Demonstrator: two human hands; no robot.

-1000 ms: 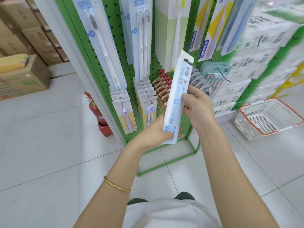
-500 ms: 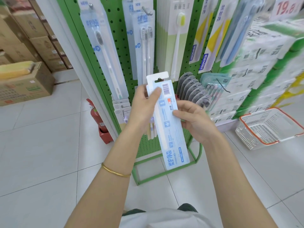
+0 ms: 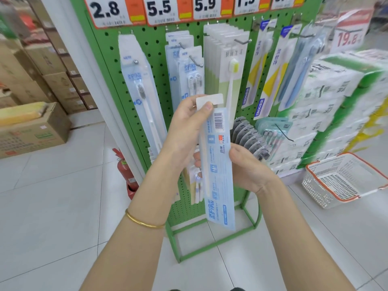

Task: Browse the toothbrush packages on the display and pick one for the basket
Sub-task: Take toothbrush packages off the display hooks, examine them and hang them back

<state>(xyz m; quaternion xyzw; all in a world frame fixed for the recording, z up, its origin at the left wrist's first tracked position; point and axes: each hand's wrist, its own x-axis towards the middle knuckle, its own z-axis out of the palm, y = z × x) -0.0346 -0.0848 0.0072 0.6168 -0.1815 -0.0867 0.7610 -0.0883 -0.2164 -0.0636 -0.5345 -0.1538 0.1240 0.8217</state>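
Note:
I hold a long pale-blue toothbrush package (image 3: 217,164) upright in front of the green pegboard display (image 3: 159,66), its back with the barcode facing me. My left hand (image 3: 184,131) pinches the package's white hang tab at the top with thumb and fingers. My right hand (image 3: 249,169) grips the package's right edge near the middle. Several other toothbrush packages hang on the display's hooks, among them a white and green one (image 3: 228,66). The white basket with an orange rim (image 3: 344,181) sits on the floor at the right.
Price tags (image 3: 159,9) line the top of the display. Stacked white and green tissue packs (image 3: 327,106) stand right of it. A red fire extinguisher (image 3: 126,171) stands by the white pillar, and cardboard boxes (image 3: 31,127) fill the left. The floor is pale tile.
The package went from tilted to upright, back side toward me. My left hand moved from its lower end to its top tab. The view rose, showing the price tags.

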